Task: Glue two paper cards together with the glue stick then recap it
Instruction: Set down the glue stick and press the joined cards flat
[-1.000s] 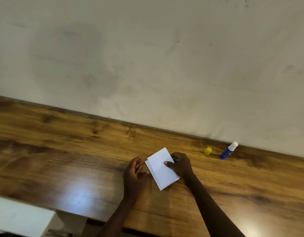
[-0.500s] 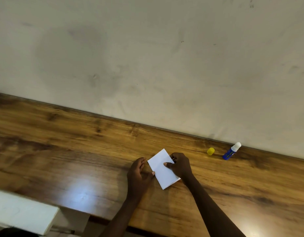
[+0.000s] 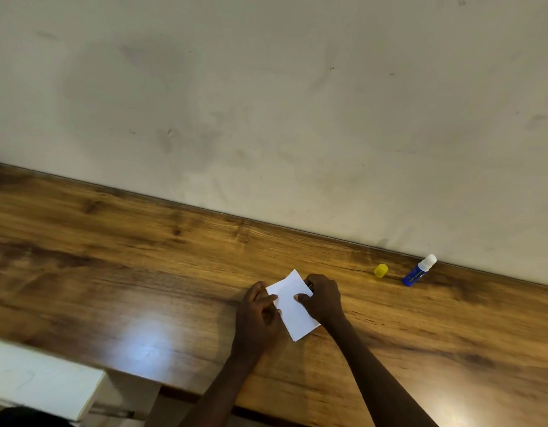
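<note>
Hands meet at the middle of the wooden counter (image 3: 112, 272), and the paper cards (image 3: 292, 306) sit right between them, showing as a single white rectangle lying flat and turned at an angle. Whether both layers are squared up underneath cannot be told from here. On the cards' left edge the left hand (image 3: 257, 315) has its grip clamped on, thumb laid over the top face and fingers curled in at the side. On the cards' right edge the right hand (image 3: 323, 298) does the same, thumb tip planted on the white face, knuckles bunched over the edge, grip closed on the paper. Well off to the right of the cards and farther back, the glue stick (image 3: 419, 271) lies on its side with its blue body and white end up against the wall (image 3: 266, 103). Its yellow cap (image 3: 381, 270) rests between the cards and the stick, near the stick but apart from it. Nearer than the cards, down to the left past the counter's front edge, a white surface (image 3: 35, 383) shows.
</note>
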`<move>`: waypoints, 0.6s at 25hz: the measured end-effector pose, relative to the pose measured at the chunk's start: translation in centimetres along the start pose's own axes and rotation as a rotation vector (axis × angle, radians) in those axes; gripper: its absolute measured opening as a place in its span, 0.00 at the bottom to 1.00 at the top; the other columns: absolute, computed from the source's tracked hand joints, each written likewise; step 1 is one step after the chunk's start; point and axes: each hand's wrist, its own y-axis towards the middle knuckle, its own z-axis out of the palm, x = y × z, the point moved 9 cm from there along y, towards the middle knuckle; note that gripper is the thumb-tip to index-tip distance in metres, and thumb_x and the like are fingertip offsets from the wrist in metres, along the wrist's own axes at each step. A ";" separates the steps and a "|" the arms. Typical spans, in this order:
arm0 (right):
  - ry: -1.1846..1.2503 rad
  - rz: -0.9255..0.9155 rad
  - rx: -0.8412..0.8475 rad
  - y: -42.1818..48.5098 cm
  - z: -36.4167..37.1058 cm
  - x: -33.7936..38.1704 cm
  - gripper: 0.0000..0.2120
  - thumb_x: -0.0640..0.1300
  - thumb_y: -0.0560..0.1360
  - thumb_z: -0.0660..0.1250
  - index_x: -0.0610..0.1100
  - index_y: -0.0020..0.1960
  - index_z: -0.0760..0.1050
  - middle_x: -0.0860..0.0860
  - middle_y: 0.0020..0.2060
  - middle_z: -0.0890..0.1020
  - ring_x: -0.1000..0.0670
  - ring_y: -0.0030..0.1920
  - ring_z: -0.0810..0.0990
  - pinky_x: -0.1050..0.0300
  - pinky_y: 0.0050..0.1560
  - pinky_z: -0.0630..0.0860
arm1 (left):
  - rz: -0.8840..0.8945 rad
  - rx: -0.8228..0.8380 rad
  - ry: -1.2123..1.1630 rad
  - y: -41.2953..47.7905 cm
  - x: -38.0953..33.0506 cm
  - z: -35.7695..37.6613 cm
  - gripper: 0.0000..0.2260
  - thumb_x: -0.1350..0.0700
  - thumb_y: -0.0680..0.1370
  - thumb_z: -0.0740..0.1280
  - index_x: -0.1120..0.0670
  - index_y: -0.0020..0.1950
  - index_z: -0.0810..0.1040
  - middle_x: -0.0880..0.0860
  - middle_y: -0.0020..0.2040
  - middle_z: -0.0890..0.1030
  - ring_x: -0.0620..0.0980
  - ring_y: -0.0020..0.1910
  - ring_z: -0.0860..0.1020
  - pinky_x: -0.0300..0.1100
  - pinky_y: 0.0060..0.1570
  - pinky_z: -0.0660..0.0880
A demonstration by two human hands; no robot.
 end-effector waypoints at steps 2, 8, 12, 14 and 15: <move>-0.027 -0.004 -0.016 0.0 0.0 0.0 0.14 0.44 0.70 0.70 0.39 0.52 0.74 0.43 0.53 0.79 0.47 0.49 0.76 0.61 0.43 0.66 | -0.003 0.003 0.001 0.0 -0.1 0.1 0.13 0.63 0.71 0.70 0.63 0.55 0.79 0.61 0.67 0.72 0.56 0.67 0.70 0.39 0.61 0.65; 0.003 -0.022 -0.062 -0.2 -0.5 -0.4 0.16 0.44 0.67 0.73 0.40 0.50 0.71 0.43 0.51 0.79 0.49 0.46 0.75 0.59 0.43 0.70 | -0.013 0.018 0.007 0.3 -0.2 0.2 0.13 0.64 0.71 0.69 0.64 0.55 0.79 0.61 0.67 0.72 0.55 0.67 0.69 0.45 0.64 0.68; -0.063 -0.058 -0.106 -0.4 -0.7 -0.5 0.21 0.46 0.67 0.72 0.45 0.57 0.70 0.46 0.57 0.75 0.46 0.57 0.72 0.51 0.55 0.67 | -0.019 0.032 0.016 0.4 -0.2 0.4 0.14 0.63 0.70 0.69 0.64 0.55 0.78 0.60 0.68 0.71 0.55 0.67 0.69 0.44 0.64 0.69; -0.130 -0.123 -0.088 -0.7 -0.2 -0.1 0.21 0.44 0.70 0.68 0.52 0.61 0.69 0.48 0.65 0.68 0.46 0.64 0.64 0.47 0.60 0.61 | -0.019 0.049 0.032 0.5 -0.2 0.6 0.15 0.63 0.71 0.69 0.64 0.56 0.78 0.59 0.69 0.70 0.54 0.67 0.69 0.45 0.64 0.70; -0.205 -0.182 -0.040 -0.9 0.6 0.4 0.21 0.43 0.72 0.65 0.56 0.63 0.67 0.50 0.70 0.63 0.45 0.66 0.59 0.45 0.61 0.58 | -0.013 0.059 0.045 0.6 -0.3 0.7 0.15 0.62 0.71 0.69 0.64 0.57 0.77 0.59 0.69 0.69 0.54 0.67 0.69 0.44 0.65 0.69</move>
